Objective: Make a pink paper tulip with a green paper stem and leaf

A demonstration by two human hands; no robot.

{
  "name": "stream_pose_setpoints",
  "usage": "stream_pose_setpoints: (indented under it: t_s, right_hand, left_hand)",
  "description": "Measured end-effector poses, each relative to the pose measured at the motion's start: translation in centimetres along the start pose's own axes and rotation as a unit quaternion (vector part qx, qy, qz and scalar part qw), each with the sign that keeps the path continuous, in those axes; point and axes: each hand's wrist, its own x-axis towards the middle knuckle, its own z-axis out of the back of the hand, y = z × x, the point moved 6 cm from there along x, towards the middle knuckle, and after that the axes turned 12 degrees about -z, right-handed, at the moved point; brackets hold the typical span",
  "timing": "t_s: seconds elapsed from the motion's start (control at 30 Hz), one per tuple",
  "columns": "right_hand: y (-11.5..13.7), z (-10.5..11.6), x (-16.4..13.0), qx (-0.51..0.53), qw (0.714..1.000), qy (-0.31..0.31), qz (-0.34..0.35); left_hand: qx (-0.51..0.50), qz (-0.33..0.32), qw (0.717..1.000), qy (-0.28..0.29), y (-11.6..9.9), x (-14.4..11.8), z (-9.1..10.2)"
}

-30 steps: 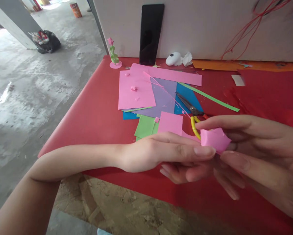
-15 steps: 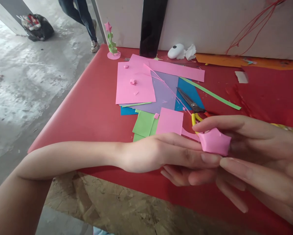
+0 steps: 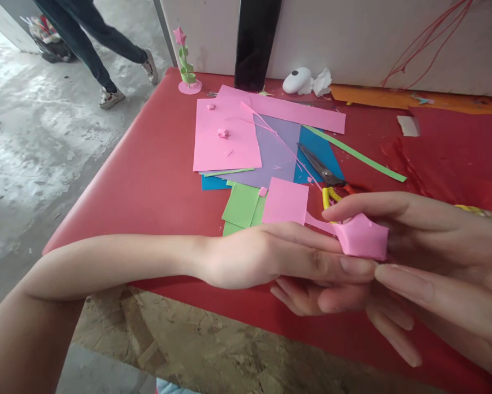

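A small folded pink paper star [image 3: 363, 237] is pinched between both hands above the near edge of the red table [image 3: 155, 175]. My left hand [image 3: 278, 260] reaches in from the left, thumb along the star's lower edge. My right hand [image 3: 430, 257] comes from the right, its forefinger over the star's top and its thumb below. Just behind the hands lies a small pink paper square [image 3: 285, 201].
Pink, purple, blue and green paper sheets [image 3: 227, 137] lie mid-table with yellow-handled scissors [image 3: 325, 178] and a green strip [image 3: 354, 154]. A green-and-pink paper spiral [image 3: 184, 63], a black phone [image 3: 257, 44] and a white object [image 3: 297, 81] stand at the back wall. A person's legs [image 3: 93, 38] pass on the floor at left.
The star has been turned slightly between my fingers. The view has shifted down a little, and a person has walked into view at the upper left.
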Motion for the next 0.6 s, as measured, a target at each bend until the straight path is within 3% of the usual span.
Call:
stream_pose_setpoints:
  t_s: [0.6]
  right_hand:
    - [-0.37, -0.08, -0.01, 0.027, 0.999, 0.022, -0.022]
  left_hand:
    - [0.043, 0.006, 0.999, -0.025, -0.11, 0.02, -0.06]
